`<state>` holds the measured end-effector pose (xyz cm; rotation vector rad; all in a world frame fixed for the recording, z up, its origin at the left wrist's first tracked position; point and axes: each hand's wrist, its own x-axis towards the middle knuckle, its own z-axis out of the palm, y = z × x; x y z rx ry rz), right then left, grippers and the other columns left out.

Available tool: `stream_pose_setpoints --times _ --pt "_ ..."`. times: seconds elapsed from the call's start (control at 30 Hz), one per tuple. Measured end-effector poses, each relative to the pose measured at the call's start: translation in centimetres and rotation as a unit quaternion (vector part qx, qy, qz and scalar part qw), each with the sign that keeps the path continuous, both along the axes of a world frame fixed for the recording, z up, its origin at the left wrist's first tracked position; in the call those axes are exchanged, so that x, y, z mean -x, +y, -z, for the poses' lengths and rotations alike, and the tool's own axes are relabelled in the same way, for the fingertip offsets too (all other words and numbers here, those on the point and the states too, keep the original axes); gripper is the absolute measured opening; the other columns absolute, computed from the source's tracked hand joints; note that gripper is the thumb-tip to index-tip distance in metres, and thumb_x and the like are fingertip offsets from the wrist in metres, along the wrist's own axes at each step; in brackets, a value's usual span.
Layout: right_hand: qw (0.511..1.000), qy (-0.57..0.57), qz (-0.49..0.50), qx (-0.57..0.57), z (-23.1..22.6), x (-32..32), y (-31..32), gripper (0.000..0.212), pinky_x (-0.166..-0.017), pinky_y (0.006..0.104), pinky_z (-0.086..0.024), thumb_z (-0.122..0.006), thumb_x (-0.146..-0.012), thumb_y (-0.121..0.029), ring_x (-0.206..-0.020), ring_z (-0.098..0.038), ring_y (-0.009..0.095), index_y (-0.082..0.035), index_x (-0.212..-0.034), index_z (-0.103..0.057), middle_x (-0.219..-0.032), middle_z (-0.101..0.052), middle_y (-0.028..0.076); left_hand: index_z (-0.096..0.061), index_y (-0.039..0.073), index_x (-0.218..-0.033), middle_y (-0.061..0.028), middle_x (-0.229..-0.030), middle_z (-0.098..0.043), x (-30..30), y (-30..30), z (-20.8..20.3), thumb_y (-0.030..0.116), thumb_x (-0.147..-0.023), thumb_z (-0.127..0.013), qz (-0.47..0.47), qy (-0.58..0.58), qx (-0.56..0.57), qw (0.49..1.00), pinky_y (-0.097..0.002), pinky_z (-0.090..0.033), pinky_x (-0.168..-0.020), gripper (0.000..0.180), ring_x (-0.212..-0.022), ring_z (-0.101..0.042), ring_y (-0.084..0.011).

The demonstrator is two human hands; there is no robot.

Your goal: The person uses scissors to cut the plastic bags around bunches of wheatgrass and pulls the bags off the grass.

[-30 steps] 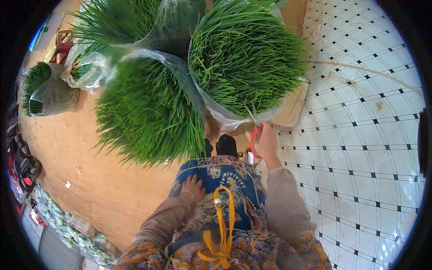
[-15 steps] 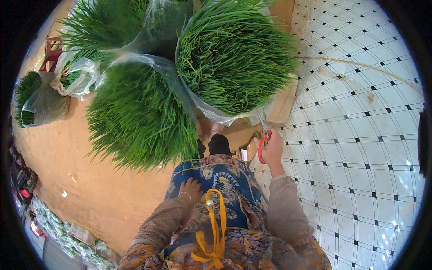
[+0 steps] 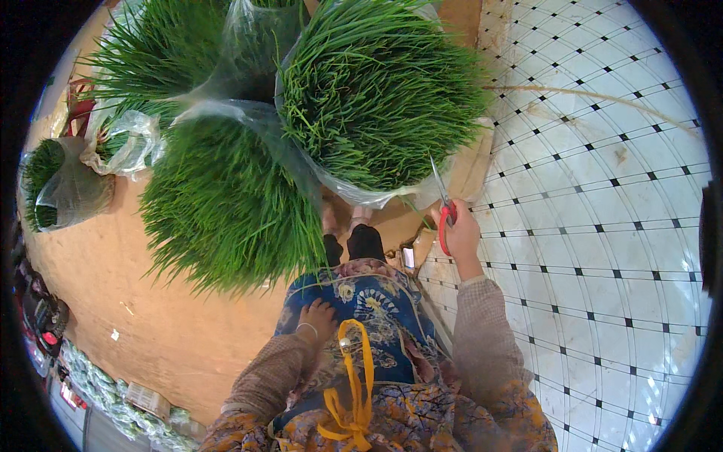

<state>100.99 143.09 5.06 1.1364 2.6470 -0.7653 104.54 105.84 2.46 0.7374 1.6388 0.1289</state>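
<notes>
My right hand (image 3: 464, 235) is wrapped around the red handles of a pair of scissors (image 3: 442, 188). The blades look closed or nearly so and point up toward the near right edge of a big bundle of long thin green leaves, like chives (image 3: 376, 98). A clear plastic bag (image 3: 354, 194) wraps this bundle. Palm down, my left hand (image 3: 318, 319) lies on the blue patterned apron (image 3: 376, 301) over my lap, fingers stretched and holding nothing. Left of the first bundle, a second bagged bundle of the same greens (image 3: 226, 203) leans toward me.
More bagged greens (image 3: 162, 56) stand at the back left, with a small bag (image 3: 79, 184) at the far left. A white tiled surface (image 3: 587, 226) with black diamonds fills the right, crossed by a thin cord (image 3: 595, 96). Packed green bags (image 3: 98, 384) line the lower left beside a crate (image 3: 148, 399).
My right hand has turned and shifted slightly right; the scissors' blades now stand clear beside the bundle's edge. The left hand stays on my lap. The whole view has shifted a little.
</notes>
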Motion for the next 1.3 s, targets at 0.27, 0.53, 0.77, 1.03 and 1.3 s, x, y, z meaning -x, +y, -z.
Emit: stream_pose_setpoints --times 0.27,0.53,0.77,1.03,1.3 --pt "0.977 0.013 -0.149 -0.152 1.1 10.2 0.7 0.051 -0.064 0.0392 -0.044 -0.068 -0.068 -0.038 -0.076 -0.055 0.032 -0.002 -0.099 -0.048 -0.083 -0.057 0.015 -0.049 0.010 -0.114 -0.0067 -0.126 -0.042 -0.2 -0.3 -0.1 0.030 -0.081 -0.046 0.000 0.015 -0.003 1.000 -0.0511 -0.026 -0.096 0.038 -0.124 -0.028 -0.0267" --pt "0.997 0.024 -0.033 0.060 -0.3 7.6 1.7 0.034 -0.058 0.0391 -0.043 -0.064 -0.075 -0.034 -0.066 -0.054 0.032 -0.005 -0.085 -0.050 -0.073 -0.056 0.013 -0.051 0.011 -0.112 -0.0064 -0.123 -0.044 -0.8 0.1 -0.1 0.030 -0.081 -0.046 -0.025 0.042 -0.014 0.999 -0.0489 -0.027 -0.095 0.037 -0.122 -0.030 -0.0271" --pt "0.999 0.010 0.016 -0.042 0.2 0.1 3.2 0.051 -0.068 0.0426 -0.042 -0.071 -0.063 -0.036 -0.079 -0.052 0.035 -0.002 -0.094 -0.049 -0.085 -0.056 0.016 -0.053 0.011 -0.109 -0.0056 -0.121 -0.046 -0.2 1.9 -0.8 0.031 -0.078 -0.048 -0.042 0.032 -0.020 0.998 -0.0481 -0.026 -0.096 0.037 -0.120 -0.032 -0.0275" --pt "0.999 0.020 -0.032 -0.013 1.9 9.4 5.7 0.044 -0.063 0.0383 -0.044 -0.068 -0.070 -0.038 -0.071 -0.055 0.031 -0.005 -0.092 -0.051 -0.078 -0.057 0.012 -0.051 0.014 -0.112 -0.0048 -0.123 -0.044 -1.3 1.4 0.2 0.029 -0.081 -0.047 -0.009 0.042 -0.020 0.999 -0.0476 -0.028 -0.095 0.035 -0.121 -0.032 -0.0260" --pt "0.998 -0.030 0.016 -0.058 1.1 -2.8 6.0 0.050 -0.066 0.0399 -0.043 -0.069 -0.068 -0.040 -0.075 -0.056 0.031 -0.002 -0.095 -0.050 -0.082 -0.058 0.013 -0.051 0.014 -0.113 -0.0050 -0.125 -0.043 0.1 3.7 -1.4 0.027 -0.081 -0.046 -0.012 0.019 0.015 1.000 -0.0472 -0.026 -0.097 0.035 -0.122 -0.031 -0.0271"
